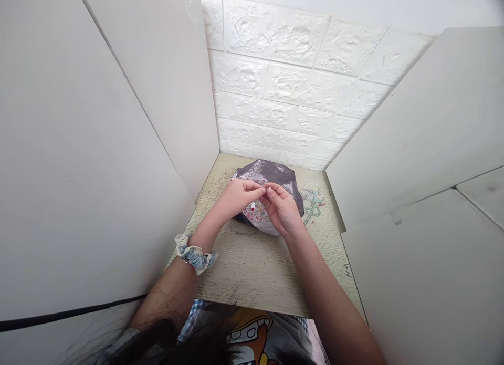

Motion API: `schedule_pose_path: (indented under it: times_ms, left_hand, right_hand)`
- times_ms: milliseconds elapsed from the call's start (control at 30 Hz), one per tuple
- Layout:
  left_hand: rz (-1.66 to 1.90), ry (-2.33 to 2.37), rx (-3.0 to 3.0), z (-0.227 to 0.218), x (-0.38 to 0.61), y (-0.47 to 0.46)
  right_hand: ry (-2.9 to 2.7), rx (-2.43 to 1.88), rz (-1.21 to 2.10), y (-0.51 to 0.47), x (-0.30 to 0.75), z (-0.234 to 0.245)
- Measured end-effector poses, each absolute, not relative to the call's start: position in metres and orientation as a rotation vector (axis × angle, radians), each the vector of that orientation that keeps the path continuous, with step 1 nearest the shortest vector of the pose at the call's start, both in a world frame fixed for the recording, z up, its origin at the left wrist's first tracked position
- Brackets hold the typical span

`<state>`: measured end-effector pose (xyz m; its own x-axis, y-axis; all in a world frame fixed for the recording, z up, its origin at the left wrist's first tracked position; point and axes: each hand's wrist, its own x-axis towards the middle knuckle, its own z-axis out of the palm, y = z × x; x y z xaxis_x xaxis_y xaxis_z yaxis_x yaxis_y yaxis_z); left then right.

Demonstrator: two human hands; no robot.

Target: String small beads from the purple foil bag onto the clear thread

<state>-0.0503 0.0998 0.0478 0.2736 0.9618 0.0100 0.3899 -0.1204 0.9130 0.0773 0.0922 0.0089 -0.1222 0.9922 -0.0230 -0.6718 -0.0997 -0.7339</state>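
Observation:
My left hand (238, 197) and my right hand (281, 207) meet fingertip to fingertip over a shiny dark bag (268, 173) lying on the pale wooden table (255, 270). Both hands are pinched together on something too small to make out. Under them the bag's open mouth shows several small colourful beads (256, 214). A blue scrunchie with lace trim (195, 254) sits on my left wrist.
A pile of beaded strings (313, 199) lies on the table right of the bag. A thin chain (242, 232) lies in front of the bag. White panels (98, 144) wall in both sides, and a white brick-pattern wall (291, 86) stands behind. A black cable (71, 313) runs along the left panel.

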Motion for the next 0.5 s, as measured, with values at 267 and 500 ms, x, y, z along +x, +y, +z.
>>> schedule_pose_path:
  times_ms: [267,500]
  left_hand:
    - [0.833,1.246,1.663,0.0515,-0.0495,0.0988]
    - [0.827,1.254,1.671,0.0525,-0.0501,0.0977]
  right_hand:
    - [-0.647,-0.621,1.603,0.091,0.0784,0.0096]
    - [-0.634,-0.603,1.608,0.0918,0.0777,0.0102]
